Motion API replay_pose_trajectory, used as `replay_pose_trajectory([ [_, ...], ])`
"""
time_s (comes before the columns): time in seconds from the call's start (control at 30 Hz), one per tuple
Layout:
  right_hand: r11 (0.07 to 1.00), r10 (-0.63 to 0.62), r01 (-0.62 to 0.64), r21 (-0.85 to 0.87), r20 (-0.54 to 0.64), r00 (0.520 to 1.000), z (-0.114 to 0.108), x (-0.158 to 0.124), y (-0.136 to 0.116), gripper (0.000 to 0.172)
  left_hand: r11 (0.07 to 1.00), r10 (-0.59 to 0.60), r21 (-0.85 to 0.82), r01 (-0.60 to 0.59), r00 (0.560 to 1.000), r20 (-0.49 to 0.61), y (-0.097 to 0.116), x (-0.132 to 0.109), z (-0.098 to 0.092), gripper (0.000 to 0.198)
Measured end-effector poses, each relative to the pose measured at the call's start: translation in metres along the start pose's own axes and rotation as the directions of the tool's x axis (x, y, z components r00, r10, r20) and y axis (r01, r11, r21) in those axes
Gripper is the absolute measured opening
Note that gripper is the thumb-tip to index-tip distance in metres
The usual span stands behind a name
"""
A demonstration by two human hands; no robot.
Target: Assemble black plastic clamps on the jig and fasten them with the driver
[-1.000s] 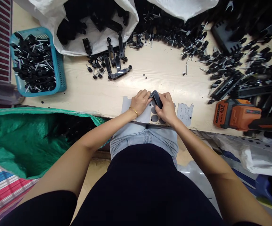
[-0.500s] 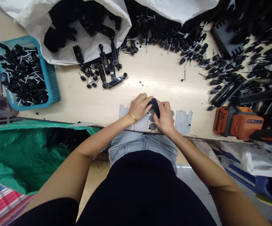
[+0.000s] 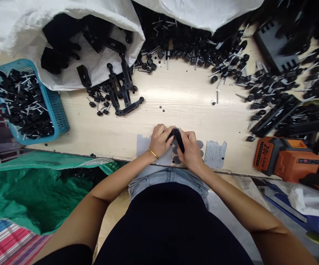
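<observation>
Black arm piece (image 3: 179, 140) sits between the left hand (image 3: 159, 141) and the right hand (image 3: 191, 151), close to the near edge of the desk (image 3: 98, 127), its rounded end pointing away from the person. From that end the longer visible leg slants back toward the body and a little to the right; the right hand is clamped on it from the right side. A shorter dark stretch runs from the same end down to the left, where the left hand pinches it, its far part hidden by fingers. Neither hand is nearer: both touch the piece, the two legs spreading like a narrow V between them. Grey discs (image 3: 198, 145) lie partly under the right hand, a grey sheet (image 3: 144, 144) reaches beneath the left, and a torn grey piece (image 3: 216, 154) lies just right of the right hand, apart from it
</observation>
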State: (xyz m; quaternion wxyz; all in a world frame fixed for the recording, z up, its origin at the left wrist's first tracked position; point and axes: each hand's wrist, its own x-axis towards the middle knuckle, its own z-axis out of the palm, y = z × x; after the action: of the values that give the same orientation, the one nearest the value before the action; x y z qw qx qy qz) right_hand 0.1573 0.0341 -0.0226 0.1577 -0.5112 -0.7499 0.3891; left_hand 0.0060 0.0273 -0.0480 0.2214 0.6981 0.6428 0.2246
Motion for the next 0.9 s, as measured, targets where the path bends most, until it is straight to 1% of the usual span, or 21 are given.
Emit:
replay_pose_trajectory([
  [0.07, 1.0, 0.003, -0.003, -0.008, -0.016, 1.0, 0.0, 0.0, 0.0, 0.074, 0.999, 0.039, -0.002, -0.039, 0.999, 0.038, -0.005, 0.004, -0.004, 0.043],
  [0.17, 1.0, 0.014, -0.014, -0.003, -0.012, 1.0, 0.0, 0.001, 0.0, 0.074, 1.0, 0.009, 0.027, -0.01, 0.999, 0.034, -0.004, 0.006, -0.004, 0.04],
  [0.3, 1.0, 0.022, -0.022, -0.017, -0.03, 0.999, 0.001, 0.001, -0.002, 0.07, 0.999, -0.018, 0.035, 0.019, 0.999, -0.038, 0.003, 0.002, 0.0, 0.035],
  [0.43, 0.999, -0.01, 0.008, -0.036, -0.075, 0.997, 0.005, -0.003, -0.005, 0.067, 1.0, 0.028, -0.001, -0.028, 0.992, -0.12, 0.003, 0.0, 0.001, 0.032],
  [0.5, 1.0, -0.016, 0.015, -0.021, -0.046, 0.999, -0.001, -0.001, -0.004, 0.062, 0.999, 0.042, -0.017, -0.044, 0.99, -0.133, 0.002, 0.001, 0.001, 0.031],
  [0.53, 1.0, -0.028, 0.028, 0.006, 0.005, 1.0, -0.008, 0.003, -0.002, 0.058, 0.998, 0.047, -0.022, -0.05, 0.989, -0.138, 0.001, 0.002, 0.001, 0.03],
  [0.57, 0.998, -0.041, 0.039, 0.042, 0.06, 0.997, -0.019, 0.009, 0.002, 0.053, 0.998, 0.05, -0.027, -0.054, 0.988, -0.144, 0.001, 0.003, 0.001, 0.03],
  [0.6, 0.997, -0.044, 0.039, 0.067, 0.087, 0.995, -0.034, 0.018, 0.008, 0.046, 0.998, 0.051, -0.031, -0.056, 0.988, -0.148, 0.0, 0.004, 0.001, 0.029],
  [0.63, 0.997, -0.032, 0.027, 0.072, 0.075, 0.997, -0.053, 0.029, 0.015, 0.039, 0.998, 0.049, -0.034, -0.055, 0.988, -0.149, 0.0, 0.005, 0.002, 0.028],
  [0.67, 0.999, 0.012, -0.011, 0.045, -0.017, 1.0, -0.075, 0.044, 0.024, 0.032, 0.998, 0.045, -0.036, -0.051, 0.988, -0.144, 0.001, 0.005, 0.002, 0.028],
  [0.7, 0.993, 0.095, -0.107, -0.039, -0.231, 0.968, -0.099, 0.062, 0.034, 0.029, 0.998, 0.039, -0.039, -0.045, 0.99, -0.136, 0.001, 0.006, 0.002, 0.028],
  [0.73, 0.965, 0.156, -0.235, -0.116, -0.468, 0.87, -0.124, 0.082, 0.045, 0.029, 0.998, 0.032, -0.042, -0.037, 0.991, -0.129, 0.002, 0.006, 0.003, 0.028],
  [0.77, 0.943, 0.174, -0.306, -0.133, -0.586, 0.791, -0.148, 0.103, 0.056, 0.033, 0.998, 0.026, -0.046, -0.032, 0.992, -0.126, 0.002, 0.006, 0.003, 0.029],
  [0.8, 0.927, 0.183, -0.351, -0.133, -0.655, 0.733, -0.17, 0.125, 0.067, 0.04, 0.998, 0.024, -0.047, -0.03, 0.992, -0.125, 0.003, 0.006, 0.002, 0.03],
  [0.83, 0.908, 0.197, -0.397, -0.135, -0.699, 0.687, -0.19, 0.146, 0.077, 0.048, 0.998, 0.024, -0.046, -0.03, 0.992, -0.126, 0.003, 0.007, 0.002, 0.031],
  [0.87, 0.861, 0.246, -0.486, -0.149, -0.714, 0.656, -0.206, 0.166, 0.086, 0.058, 0.999, 0.025, -0.043, -0.031, 0.991, -0.129, 0.003, 0.007, 0.002, 0.03],
  [0.9, 0.831, 0.28, -0.531, -0.165, -0.701, 0.656, -0.219, 0.182, 0.092, 0.065, 0.999, 0.027, -0.039, -0.032, 0.991, -0.131, 0.003, 0.007, 0.002, 0.03],
])
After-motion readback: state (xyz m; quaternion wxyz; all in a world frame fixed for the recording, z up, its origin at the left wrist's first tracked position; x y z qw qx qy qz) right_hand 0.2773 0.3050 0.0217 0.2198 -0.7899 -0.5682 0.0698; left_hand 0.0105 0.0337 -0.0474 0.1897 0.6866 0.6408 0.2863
